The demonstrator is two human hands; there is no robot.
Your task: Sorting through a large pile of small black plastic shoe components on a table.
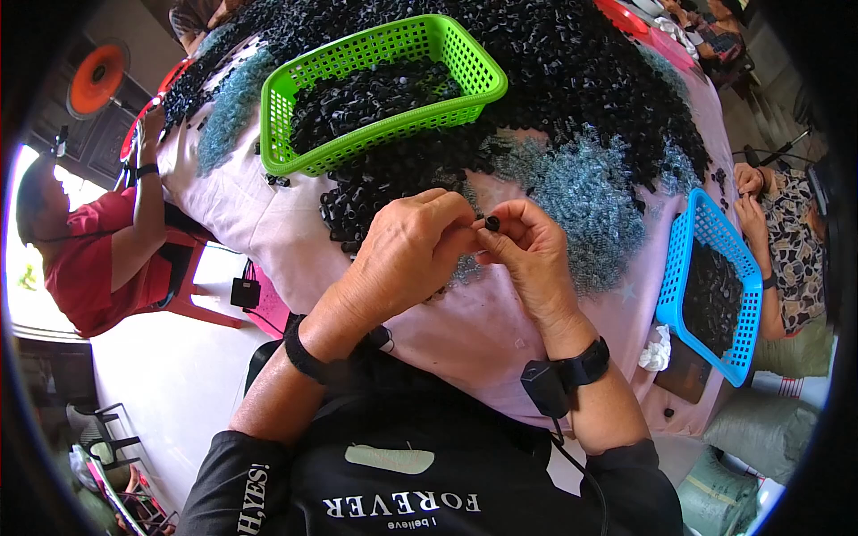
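Note:
In front of my body, above the pink cloth, my two hands meet at the fingertips. A small black plastic piece (492, 222), round with an opening at its end, sits between the thumb and fingers of my right hand (536, 259). My left hand (407, 241) is closed in a pinch right against it; whatever lies in those fingers is hidden by them. Just beyond the left hand spreads a heap of small black tubular pieces (572, 62). A pile of pale blue, coil-like small parts (585, 210) lies beyond and beside the right hand.
A green basket (384, 147) of black pieces stands on the heap. At the right is a blue basket (751, 313) with similar pieces, near crumpled white tissue (656, 348). A person in red (107, 241) sits left; another in patterned clothing (791, 241) works right. Sacks (760, 438) lie lower right.

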